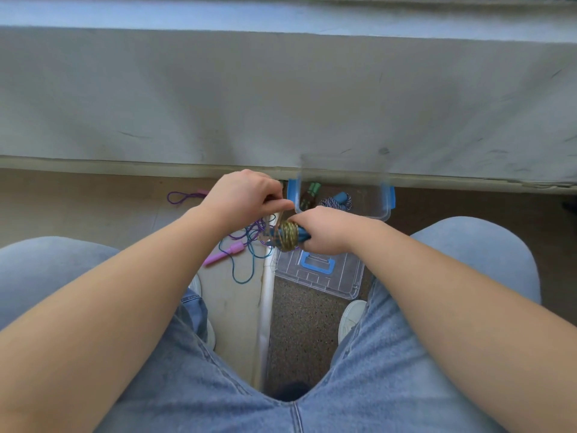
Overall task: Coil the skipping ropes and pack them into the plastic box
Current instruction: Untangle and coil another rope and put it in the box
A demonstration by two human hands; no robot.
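Note:
My right hand (324, 229) grips the blue handles of a skipping rope whose yellow-green cord (288, 235) is wound in a tight coil around them. My left hand (246, 195) pinches the loose end of that cord just above the coil. Behind my hands stands the clear plastic box (379, 210) with blue clips; a rope with green handles (310, 192) and a blue-white coiled rope (335, 201) lie inside it. A purple-blue rope with pink handles (232, 250) lies loose on the floor under my left hand.
The box's clear lid (321, 273) with a blue handle lies flat on the floor in front of the box. A grey wall (281, 98) rises right behind. My knees in jeans flank the work area, and white shoes (351, 317) stand on the floor.

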